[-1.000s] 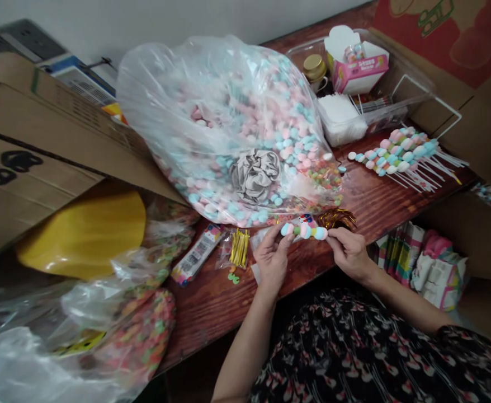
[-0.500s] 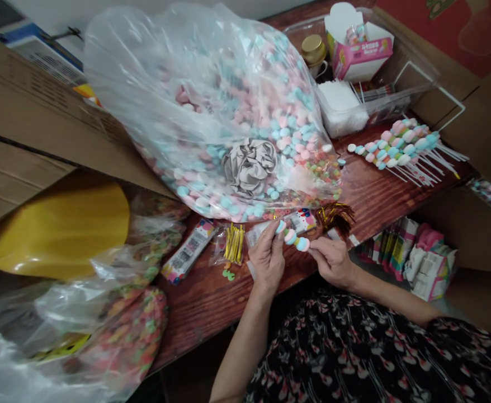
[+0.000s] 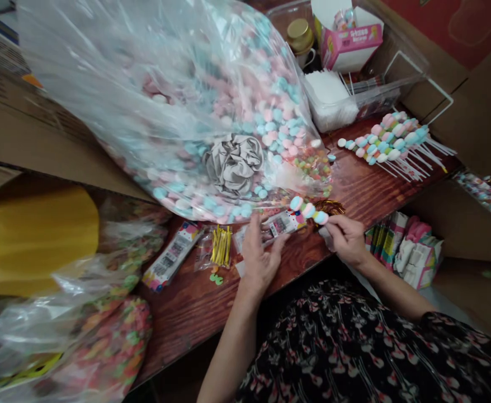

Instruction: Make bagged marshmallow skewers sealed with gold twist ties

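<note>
My right hand (image 3: pixel 348 238) is closed on the lower end of a marshmallow skewer (image 3: pixel 308 210), threaded with pink, blue and white marshmallows and greenish candy between them. The skewer tilts up to the left, above the table edge. To its left, my left hand (image 3: pixel 262 254) is open, thumb and fingers apart, holding nothing. Under and beyond the left hand lies a printed packet of clear bags (image 3: pixel 285 224). Brown-gold twist ties (image 3: pixel 331 207) lie behind the skewer. A small bag of yellow twist ties (image 3: pixel 221 246) and another printed packet (image 3: pixel 172 256) rest further left.
A large clear bag of marshmallows (image 3: pixel 224 101) fills the back, a crumpled grey scrunchie (image 3: pixel 235 162) on it. Finished skewers (image 3: pixel 390 140) lie in a pile at right. Behind stands a plastic tray (image 3: pixel 409 75) with white sticks (image 3: pixel 329 95). Bagged gummy rings (image 3: pixel 115 341) sit at left.
My left hand has let go of the skewer's upper end and opened, dropping a little away. My right hand has moved right and up with the skewer. The camera view has shifted slightly.
</note>
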Tool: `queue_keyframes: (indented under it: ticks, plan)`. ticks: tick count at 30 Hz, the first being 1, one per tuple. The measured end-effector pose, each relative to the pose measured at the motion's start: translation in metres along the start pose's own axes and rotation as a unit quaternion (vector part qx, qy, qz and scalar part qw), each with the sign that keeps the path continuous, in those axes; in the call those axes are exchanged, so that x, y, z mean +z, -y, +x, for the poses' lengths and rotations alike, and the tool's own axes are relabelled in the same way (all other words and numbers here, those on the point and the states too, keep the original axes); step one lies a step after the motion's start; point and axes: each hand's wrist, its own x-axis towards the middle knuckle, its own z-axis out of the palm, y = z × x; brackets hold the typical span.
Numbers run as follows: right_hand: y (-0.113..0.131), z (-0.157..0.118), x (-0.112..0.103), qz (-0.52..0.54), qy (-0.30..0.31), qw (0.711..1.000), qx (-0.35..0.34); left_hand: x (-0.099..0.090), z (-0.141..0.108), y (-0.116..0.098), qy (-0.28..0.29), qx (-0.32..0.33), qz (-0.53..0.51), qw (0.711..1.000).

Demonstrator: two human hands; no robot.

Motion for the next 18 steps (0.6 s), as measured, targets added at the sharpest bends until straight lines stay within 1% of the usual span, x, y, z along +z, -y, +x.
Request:
queue_keyframes:
  ticks: [1,2,4,5,6,8,10,12,14,16,18]
  plan:
    - [-0.005,0.003,-0.01,-0.006,-0.017,1.0,0.006,0.0,0.002,0.0,0.036,0.021,0.068,0.997]
    - [-0.01,0.005,-0.018,-0.01,-0.028,1.0,0.009,0.001,0.005,0.0,0.078,0.04,0.135,0.987]
    - [-0.015,0.007,-0.03,-0.018,-0.03,0.999,0.0,0.005,0.009,-0.001,0.151,0.066,0.23,0.959]
    - [-0.015,0.006,-0.033,-0.023,-0.022,0.999,-0.01,0.008,0.01,-0.001,0.169,0.07,0.256,0.949]
    - [-0.015,0.005,-0.035,-0.028,-0.012,0.999,-0.023,0.01,0.011,0.0,0.172,0.071,0.273,0.944]
    - [-0.013,0.002,-0.034,-0.035,0.007,0.998,-0.046,0.015,0.012,0.004,0.15,0.073,0.288,0.943]
    - [-0.013,-0.002,-0.032,-0.036,0.018,0.997,-0.059,0.017,0.01,0.009,0.11,0.083,0.279,0.95]
    - [-0.016,-0.003,-0.03,-0.034,0.024,0.997,-0.066,0.017,0.007,0.014,0.069,0.092,0.249,0.962]
    - [-0.021,-0.003,-0.03,-0.036,0.024,0.996,-0.072,0.016,0.005,0.018,0.04,0.089,0.214,0.972]
    - [-0.026,-0.002,-0.032,-0.043,0.02,0.996,-0.07,0.013,0.004,0.019,0.03,0.076,0.199,0.977]
    - [-0.03,0.0,-0.034,-0.05,0.013,0.997,-0.061,0.009,0.004,0.018,0.04,0.065,0.205,0.976]
